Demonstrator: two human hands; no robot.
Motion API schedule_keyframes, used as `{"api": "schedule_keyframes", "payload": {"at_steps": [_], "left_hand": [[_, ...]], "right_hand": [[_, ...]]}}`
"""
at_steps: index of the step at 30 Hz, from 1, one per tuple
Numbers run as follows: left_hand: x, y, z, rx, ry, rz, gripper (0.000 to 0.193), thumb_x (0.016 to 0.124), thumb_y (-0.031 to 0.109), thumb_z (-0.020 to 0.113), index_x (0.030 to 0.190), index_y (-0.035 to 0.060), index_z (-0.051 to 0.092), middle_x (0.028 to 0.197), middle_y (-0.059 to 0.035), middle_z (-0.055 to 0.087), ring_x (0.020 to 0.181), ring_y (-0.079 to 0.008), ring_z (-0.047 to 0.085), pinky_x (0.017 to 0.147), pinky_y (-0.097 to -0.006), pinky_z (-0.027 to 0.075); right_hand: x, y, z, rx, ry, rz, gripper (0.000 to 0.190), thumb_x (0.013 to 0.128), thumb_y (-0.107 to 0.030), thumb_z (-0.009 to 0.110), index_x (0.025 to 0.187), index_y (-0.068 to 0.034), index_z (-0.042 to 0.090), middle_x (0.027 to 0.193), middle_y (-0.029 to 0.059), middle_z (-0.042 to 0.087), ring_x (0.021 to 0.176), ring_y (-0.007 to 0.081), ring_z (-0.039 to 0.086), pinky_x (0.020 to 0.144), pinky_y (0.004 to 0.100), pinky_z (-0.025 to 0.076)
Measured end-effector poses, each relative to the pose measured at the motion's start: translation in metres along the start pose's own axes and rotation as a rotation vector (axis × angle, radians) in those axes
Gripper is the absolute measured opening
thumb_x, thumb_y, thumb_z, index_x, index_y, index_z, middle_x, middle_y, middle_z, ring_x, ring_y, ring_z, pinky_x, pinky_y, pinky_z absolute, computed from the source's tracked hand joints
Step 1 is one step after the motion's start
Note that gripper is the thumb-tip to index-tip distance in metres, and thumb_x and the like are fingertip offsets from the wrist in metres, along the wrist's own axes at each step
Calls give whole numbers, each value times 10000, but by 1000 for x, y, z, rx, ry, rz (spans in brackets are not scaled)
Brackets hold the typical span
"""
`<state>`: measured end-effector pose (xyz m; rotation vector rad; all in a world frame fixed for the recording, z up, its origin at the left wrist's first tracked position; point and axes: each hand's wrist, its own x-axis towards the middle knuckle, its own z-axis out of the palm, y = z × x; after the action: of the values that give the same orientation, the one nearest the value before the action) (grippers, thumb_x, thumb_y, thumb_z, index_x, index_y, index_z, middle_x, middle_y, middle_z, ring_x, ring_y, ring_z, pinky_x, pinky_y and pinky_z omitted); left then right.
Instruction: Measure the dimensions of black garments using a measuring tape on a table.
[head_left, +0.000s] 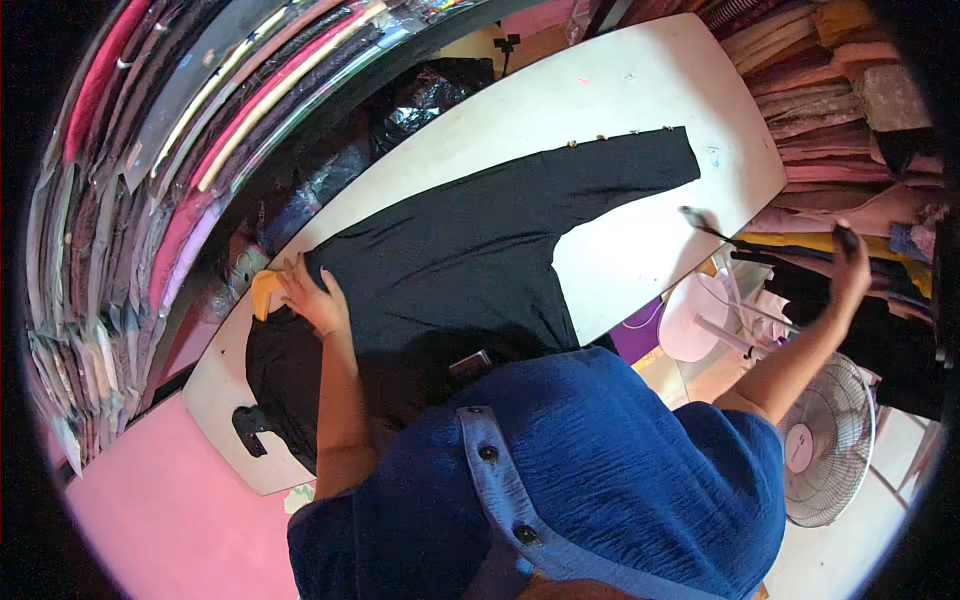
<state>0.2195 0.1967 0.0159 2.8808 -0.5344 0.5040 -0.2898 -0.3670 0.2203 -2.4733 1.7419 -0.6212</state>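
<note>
A black long garment (450, 240) lies spread on a white table (645, 82), with small gold-coloured buttons along a sleeve's edge. My left hand (316, 300) rests, fingers apart, on the garment's upper left end, beside a yellow-orange piece (262, 294) at the collar. The other sleeve's end (251, 426) lies folded at the lower left. My right hand (849, 262) is raised off the table at the right, closed around a small dark object whose kind is unclear. A blurred dark item with a thin cord (699, 219) shows over the table's right edge. A small rectangular object (470, 363) lies near my waist.
Packed garments in clear plastic (150, 187) hang at the left. Stacked folded cloth (817, 135) fills shelves at the right. Black plastic bags (431, 97) lie behind the table. A white standing fan (825, 442) and a round white base (694, 315) are at the lower right.
</note>
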Motion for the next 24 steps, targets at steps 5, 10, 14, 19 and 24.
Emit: {"api": "schedule_keyframes", "payload": {"at_steps": [5, 10, 14, 19, 24], "left_hand": [[21, 104, -6, -296, -173, 544, 397, 775, 157, 594, 1167, 110, 556, 1285, -87, 445, 1229, -360, 355, 1016, -551, 197], [17, 212, 6, -1006, -679, 443, 293, 851, 128, 543, 1137, 94, 601, 1119, -88, 595, 1035, -253, 549, 883, -360, 427], [9, 280, -15, -1332, -1533, -51, 287, 954, 191, 453, 1140, 20, 587, 1080, -87, 617, 926, -153, 592, 789, -272, 482], [12, 301, -1, -1302, -1493, -243, 227, 923, 210, 523, 1013, 26, 621, 898, -21, 622, 824, -98, 581, 704, -220, 485], [39, 317, 2, -1237, -1592, -303, 262, 895, 278, 573, 1018, 55, 636, 908, -9, 623, 789, -85, 564, 700, -205, 476]], "right_hand": [[-42, -56, -26, 551, 62, 13, 295, 867, -201, 585, 1064, 19, 581, 959, 62, 611, 821, 144, 551, 736, 255, 447], [-121, -181, 98, 838, -482, 182, 309, 840, -160, 597, 1103, -8, 540, 809, 40, 589, 632, 91, 517, 547, 245, 422], [-171, -238, 166, 728, -447, -12, 291, 810, -138, 639, 1062, -47, 527, 722, 140, 632, 644, 207, 649, 552, 304, 478], [-177, -269, 183, 602, -342, -171, 269, 764, -134, 654, 990, -60, 528, 782, 165, 635, 697, 337, 633, 589, 388, 499], [-176, -267, 208, 480, -232, -219, 288, 754, -171, 657, 998, -90, 526, 787, 142, 624, 669, 329, 621, 573, 398, 504]]}}
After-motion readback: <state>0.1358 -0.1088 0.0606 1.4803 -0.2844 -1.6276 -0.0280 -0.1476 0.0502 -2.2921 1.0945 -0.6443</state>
